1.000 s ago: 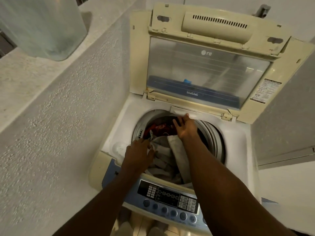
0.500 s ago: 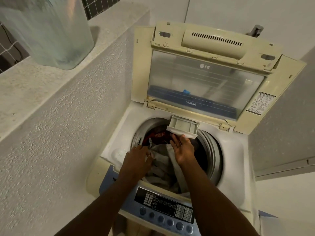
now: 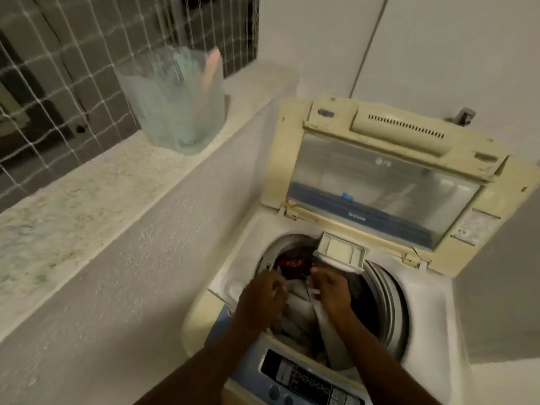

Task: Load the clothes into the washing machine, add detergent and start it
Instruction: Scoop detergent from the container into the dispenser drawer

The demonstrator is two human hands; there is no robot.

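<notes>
The top-loading washing machine [image 3: 423, 293] stands with its lid [image 3: 380, 182] raised. Its drum holds clothes [image 3: 301, 311], pale grey and white ones on top and a red garment [image 3: 293, 263] at the back. A small cream detergent drawer [image 3: 340, 252] sticks out over the drum's back edge. My left hand [image 3: 260, 299] is closed on white cloth at the drum's left rim. My right hand [image 3: 330, 290] hovers over the clothes just below the drawer, fingers bent and blurred. A clear tub of blue-green detergent powder [image 3: 178, 103] stands on the ledge to the left.
The control panel [image 3: 306, 378] with round buttons runs along the machine's near edge, under my forearms. A rough stone ledge [image 3: 87, 188] tops a low wall tight against the machine's left side. A pink scoop [image 3: 211, 68] stands in the tub. Netting covers the opening behind the ledge.
My right hand pulled the detergent drawer out from the drum's back edge, then let go and drew back over the clothes. The view swung up and left, showing the tub.
</notes>
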